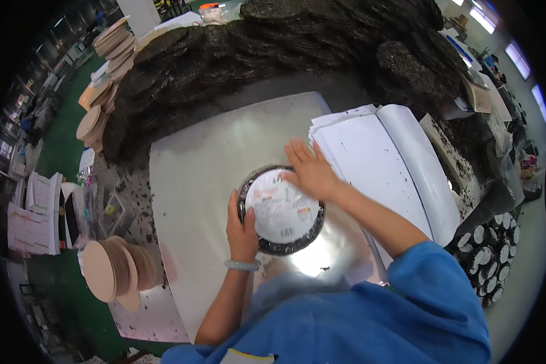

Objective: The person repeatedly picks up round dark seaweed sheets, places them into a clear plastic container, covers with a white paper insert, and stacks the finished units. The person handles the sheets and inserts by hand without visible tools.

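Note:
A round, plastic-wrapped package of dark dried seaweed (285,248), with a round white printed label (277,211) on top, is in front of me over the metal work surface (200,182). My left hand (243,227) grips its left edge, thumb on top and fingers along the side. My right hand (313,173) lies flat across the upper right rim, fingers stretched out towards the white sheets and thumb over the label. Whether the package rests on the metal or is slightly raised, I cannot tell.
Stacked dark seaweed discs (255,54) wall the back. White sheets (364,154), one curled, lie at right beside a crumb-strewn block (450,154). Round beige boards (100,271) stand at left. Several labelled packages (487,255) are heaped low at right.

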Available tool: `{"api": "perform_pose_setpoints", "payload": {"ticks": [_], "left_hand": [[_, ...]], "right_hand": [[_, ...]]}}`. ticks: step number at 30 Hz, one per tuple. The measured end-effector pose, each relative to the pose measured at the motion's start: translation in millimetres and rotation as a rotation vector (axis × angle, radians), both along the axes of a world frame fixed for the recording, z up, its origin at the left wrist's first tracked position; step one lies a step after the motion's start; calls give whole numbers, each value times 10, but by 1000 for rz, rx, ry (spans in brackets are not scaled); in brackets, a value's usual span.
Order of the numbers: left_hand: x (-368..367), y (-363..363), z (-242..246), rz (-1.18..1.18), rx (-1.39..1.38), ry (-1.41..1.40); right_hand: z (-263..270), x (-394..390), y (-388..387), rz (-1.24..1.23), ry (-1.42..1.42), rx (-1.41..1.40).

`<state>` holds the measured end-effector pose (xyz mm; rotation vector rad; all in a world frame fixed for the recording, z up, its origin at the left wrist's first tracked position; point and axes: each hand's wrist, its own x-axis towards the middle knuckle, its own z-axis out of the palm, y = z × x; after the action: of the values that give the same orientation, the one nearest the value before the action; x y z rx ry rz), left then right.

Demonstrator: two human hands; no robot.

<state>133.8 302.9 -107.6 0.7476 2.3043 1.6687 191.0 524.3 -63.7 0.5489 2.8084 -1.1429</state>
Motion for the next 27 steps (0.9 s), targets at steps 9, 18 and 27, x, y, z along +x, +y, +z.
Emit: {"api": "perform_pose_setpoints", "payload": {"ticks": [9,18,27], "left_hand": [[-226,-161,-10,-462,545,-1080],[134,335,393,-136,412,-83],[1865,281,-482,-1071,-302,598]], "right_hand": [[-81,394,385,-88,298,-705],[782,3304,1359,-1024,887,-552],[112,1319,-208,273,246,501]]}}
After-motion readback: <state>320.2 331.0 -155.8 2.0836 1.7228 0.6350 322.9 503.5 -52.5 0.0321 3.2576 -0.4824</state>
